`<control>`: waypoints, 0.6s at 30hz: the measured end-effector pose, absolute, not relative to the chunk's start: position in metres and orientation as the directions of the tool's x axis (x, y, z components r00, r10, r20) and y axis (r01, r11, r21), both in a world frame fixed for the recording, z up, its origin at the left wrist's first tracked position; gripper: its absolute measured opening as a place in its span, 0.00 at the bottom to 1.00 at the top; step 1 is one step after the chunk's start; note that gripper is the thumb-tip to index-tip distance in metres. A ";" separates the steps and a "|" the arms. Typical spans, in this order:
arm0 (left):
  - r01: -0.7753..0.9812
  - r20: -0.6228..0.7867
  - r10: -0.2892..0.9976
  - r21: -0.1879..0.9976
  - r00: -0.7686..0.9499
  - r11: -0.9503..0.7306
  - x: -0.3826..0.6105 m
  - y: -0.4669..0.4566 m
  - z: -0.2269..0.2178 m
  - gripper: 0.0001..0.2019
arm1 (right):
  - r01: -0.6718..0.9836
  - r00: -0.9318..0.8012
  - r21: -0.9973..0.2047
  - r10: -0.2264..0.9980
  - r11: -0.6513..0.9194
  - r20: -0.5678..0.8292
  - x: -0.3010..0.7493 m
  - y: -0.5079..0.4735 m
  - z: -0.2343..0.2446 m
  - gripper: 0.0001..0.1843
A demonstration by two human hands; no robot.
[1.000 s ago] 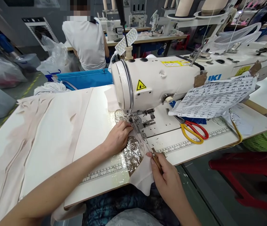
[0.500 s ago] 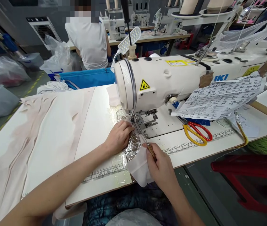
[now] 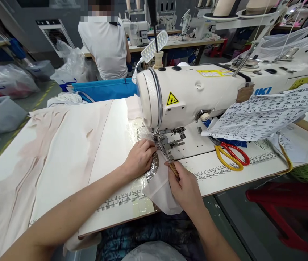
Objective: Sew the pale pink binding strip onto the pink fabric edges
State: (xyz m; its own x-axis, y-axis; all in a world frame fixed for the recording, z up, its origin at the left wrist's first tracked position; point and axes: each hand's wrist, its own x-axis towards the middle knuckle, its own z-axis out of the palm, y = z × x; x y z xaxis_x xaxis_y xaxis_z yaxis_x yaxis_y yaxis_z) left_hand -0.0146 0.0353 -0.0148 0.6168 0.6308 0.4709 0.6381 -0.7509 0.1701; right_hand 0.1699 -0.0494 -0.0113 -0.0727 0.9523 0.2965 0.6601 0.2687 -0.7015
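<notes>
A pale, thin fabric piece [image 3: 165, 192] lies under the sewing machine's [image 3: 194, 96] needle area and drapes over the table's front edge. My left hand [image 3: 141, 156] is closed on this fabric just left of the presser foot, its fingers bent together. In my right hand [image 3: 185, 183] is a wooden-handled awl [image 3: 174, 169]. The awl's metal shaft points up and left toward the presser foot; its tip is hard to make out there. Shiny silver tape [image 3: 153, 167] covers the table beside the left fingers.
Red-and-yellow-handled scissors [image 3: 232, 156] lie right of the hands, below a handwritten sheet [image 3: 262, 112]. More pale fabric pieces [image 3: 45, 145] are spread at left. A ruler strip [image 3: 121, 199] runs along the front edge. A person in white [image 3: 105, 47] sits beyond the table.
The fabric has shifted a little away from me, with more of it showing behind the presser foot. Both hands stay near the needle. The whole view has moved slightly.
</notes>
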 end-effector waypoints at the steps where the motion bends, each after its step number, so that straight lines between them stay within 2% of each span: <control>1: 0.649 0.459 0.639 0.162 0.618 -0.744 -0.014 0.035 -0.015 0.14 | 0.669 -0.076 -0.691 0.950 0.275 0.304 0.170 -0.049 -0.012 0.14; 9: 0.694 0.406 0.682 0.145 0.608 -0.706 -0.013 0.036 -0.016 0.15 | 0.690 -0.126 -0.618 0.903 0.377 0.410 0.166 -0.053 -0.017 0.14; 15: 0.681 0.403 0.689 0.191 0.602 -0.707 -0.013 0.038 -0.016 0.16 | 0.536 -0.179 -0.657 0.832 0.530 0.525 0.150 -0.067 0.004 0.14; 18: 0.701 0.361 0.696 0.143 0.620 -0.699 -0.007 0.039 -0.008 0.13 | 0.468 -0.224 -0.649 0.791 0.600 0.570 0.141 -0.077 0.015 0.15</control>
